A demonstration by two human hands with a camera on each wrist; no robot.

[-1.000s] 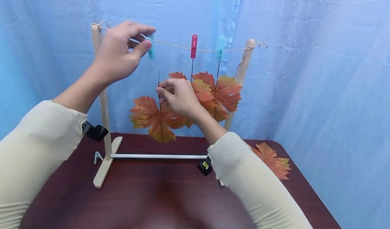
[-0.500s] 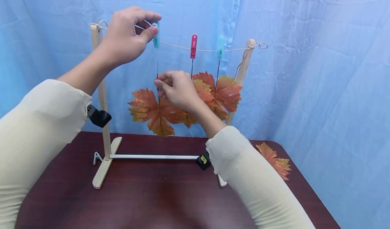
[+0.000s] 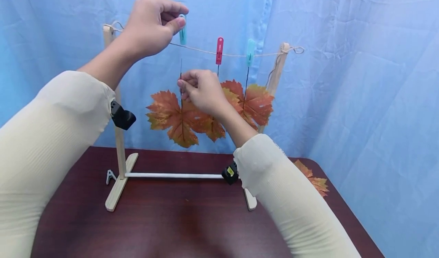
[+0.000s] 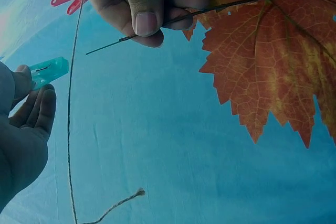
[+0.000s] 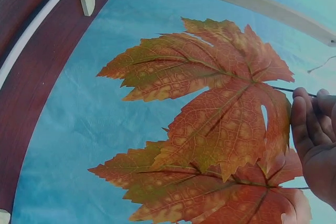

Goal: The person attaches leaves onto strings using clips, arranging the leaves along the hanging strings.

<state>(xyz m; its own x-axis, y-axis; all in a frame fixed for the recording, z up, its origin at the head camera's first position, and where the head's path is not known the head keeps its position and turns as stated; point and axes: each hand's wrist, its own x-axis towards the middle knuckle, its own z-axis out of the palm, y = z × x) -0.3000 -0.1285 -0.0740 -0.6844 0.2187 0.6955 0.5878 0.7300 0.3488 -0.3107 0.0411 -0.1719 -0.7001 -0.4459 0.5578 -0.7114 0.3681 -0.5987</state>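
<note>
My left hand pinches a teal clothespin at its upper end, with the lower tip just above the string. In the left wrist view a small gap shows between this clothespin and the string. Lower down, my right hand pinches the dark stem of an orange maple-like leaf between thumb and fingers. The stem's thin end points up towards the string. A red clothespin and another teal clothespin grip the string, each with a leaf stem below.
Wooden posts carry the string, and a white rod joins their feet. A pale clothespin lies by the left foot. One more leaf lies on the dark table at right. Blue cloth hangs behind.
My left hand has risen and moved right, lifting the teal clothespin from string level to above it. My right hand has raised the leaf towards the string.
</note>
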